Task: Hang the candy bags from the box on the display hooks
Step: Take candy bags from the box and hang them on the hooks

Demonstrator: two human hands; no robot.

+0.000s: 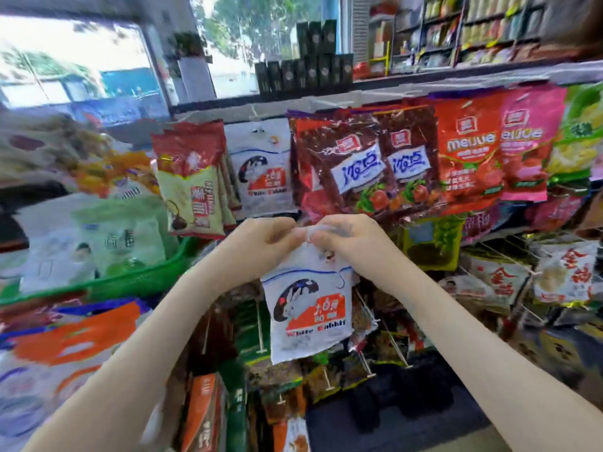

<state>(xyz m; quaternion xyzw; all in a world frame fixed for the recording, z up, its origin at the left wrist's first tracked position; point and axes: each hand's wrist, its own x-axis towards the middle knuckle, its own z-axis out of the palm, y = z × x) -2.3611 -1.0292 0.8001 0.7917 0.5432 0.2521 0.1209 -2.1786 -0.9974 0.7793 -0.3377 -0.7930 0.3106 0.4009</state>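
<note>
A white candy bag (308, 308) with a rabbit picture and a red label hangs from both my hands in front of the display. My left hand (267, 238) pinches its top edge from the left, and my right hand (342, 236) pinches the same edge from the right. Straight above, a matching white rabbit bag (261, 168) hangs on a hook in the top row. Dark red candy bags (355, 164) hang right of it, and red-and-cream bags (192, 181) hang to its left. The box is not clearly visible.
Orange and pink bags (489, 145) fill the top row to the right. Wire hooks (368, 321) with more packets stick out below my hands. A green basket (137, 278) of pale packets sits at the left. Shelves of goods stand behind.
</note>
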